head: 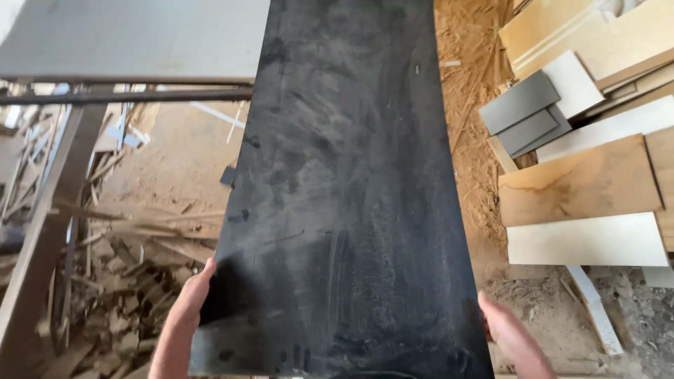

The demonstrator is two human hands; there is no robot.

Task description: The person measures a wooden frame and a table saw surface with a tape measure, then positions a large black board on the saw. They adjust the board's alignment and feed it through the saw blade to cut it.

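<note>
1. Board (337, 189), long, black and dusty, reaches away from the person above a sawdust floor (175, 168).
2. Left hand (188, 302) grips the board's near left edge, fingers wrapped under.
3. Right hand (509, 333) clasps its near right edge.
4. Wood offcuts (583, 182) lie right of the board; a metal frame (126, 91) stands left.

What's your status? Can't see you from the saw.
Left hand, right hand grip black panel edges. Panel held flat. Offcut boards stacked right.
</note>
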